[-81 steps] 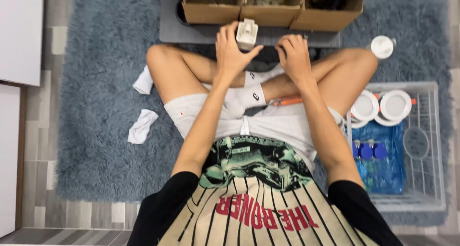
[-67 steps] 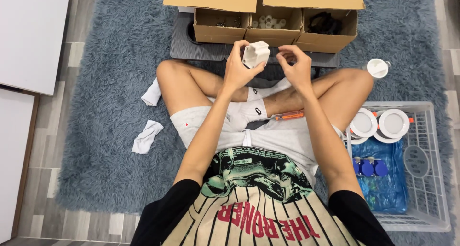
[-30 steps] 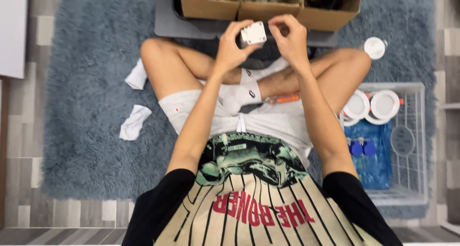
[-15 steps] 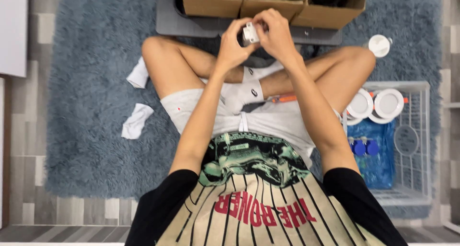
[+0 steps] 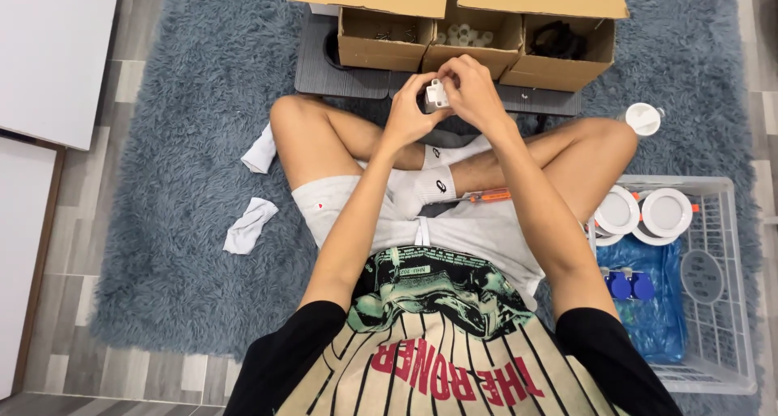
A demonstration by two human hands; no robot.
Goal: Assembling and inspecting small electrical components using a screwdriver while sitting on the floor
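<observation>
A shaggy blue-grey rug (image 5: 186, 140) spreads under everything, well out from the fingers on every side. Beyond the fingers, just past their tips, a row of open cardboard boxes (image 5: 454, 27) stands on a dark grey board (image 5: 340, 71); the middle box holds small white parts, the one on the right something dark. Far off to the right of the fingers and nearer the person, a white wire basket (image 5: 721, 302) holds round white light fittings (image 5: 648, 213) and a blue plastic bag (image 5: 644, 310). Another round white fitting (image 5: 644, 117) lies on the rug to the right of the fingers. Two crumpled white cloths (image 5: 251, 221) lie well left of the fingers. An orange-handled screwdriver (image 5: 486, 195) rests by the crossed legs, below the fingers.

The left hand (image 5: 409, 112) and right hand (image 5: 470, 96) meet above the shins. Between them sits a small white plastic part (image 5: 436, 94). The left fingers curl around its near side, thumb pressed to it; the right fingers bend over its top and far side, pinching it, so most of it is hidden.
</observation>
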